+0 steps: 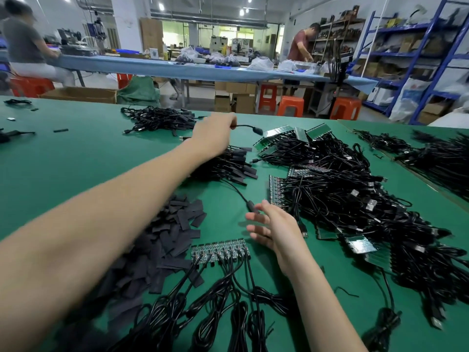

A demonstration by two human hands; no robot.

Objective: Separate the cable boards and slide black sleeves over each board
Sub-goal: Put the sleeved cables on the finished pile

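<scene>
My left hand is stretched far across the green table and grips a black cable whose sleeved end hangs out to the right, above a pile of sleeved cables. My right hand hovers open, fingers spread, just above a joined strip of green cable boards with their cables trailing toward me. Loose black sleeves lie heaped to the left of that strip. Another sleeved cable lies just beyond my right fingertips.
A big tangle of unsleeved board strips and USB cables fills the right side. Another finished bundle lies at the far edge. More cables sit at the far right. Two people work at a blue bench behind.
</scene>
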